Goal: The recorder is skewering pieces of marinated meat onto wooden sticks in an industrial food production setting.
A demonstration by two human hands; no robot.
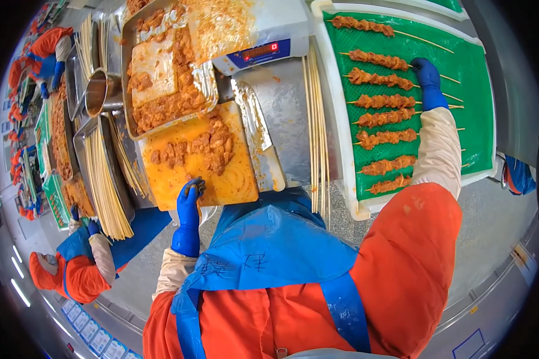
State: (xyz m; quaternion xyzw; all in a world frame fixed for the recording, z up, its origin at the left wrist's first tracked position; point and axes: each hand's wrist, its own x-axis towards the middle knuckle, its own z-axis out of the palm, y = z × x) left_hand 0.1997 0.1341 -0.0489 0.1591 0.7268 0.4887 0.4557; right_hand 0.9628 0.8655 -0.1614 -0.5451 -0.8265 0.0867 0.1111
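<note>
One skewer (pixel 378 60) is pinched by the right hand (pixel 428 82); those below it could be dragged by the sleeve (pixel 438 143). The left hand's (pixel 189 208) hold cannot be told.

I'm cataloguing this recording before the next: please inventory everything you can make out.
Meat skewers: eight, orange-brown, on lined tray
Lined trays: several, green, right and left
Metal trays: several, silver, left
Loose meat: uncounted, orange-brown, metal tray and board
Cutting board: one, orange, left of centre
Knife: one, silver, right of board
Scale: one, pale, top centre
Bare sticks: many, pale, left and centre
Cup: one, silver, left
Co-workers: several, orange and blue, left
Left hand: one, blue-gloved, at board's near edge
Right hand: one, blue-gloved, at second skewer from top
</note>
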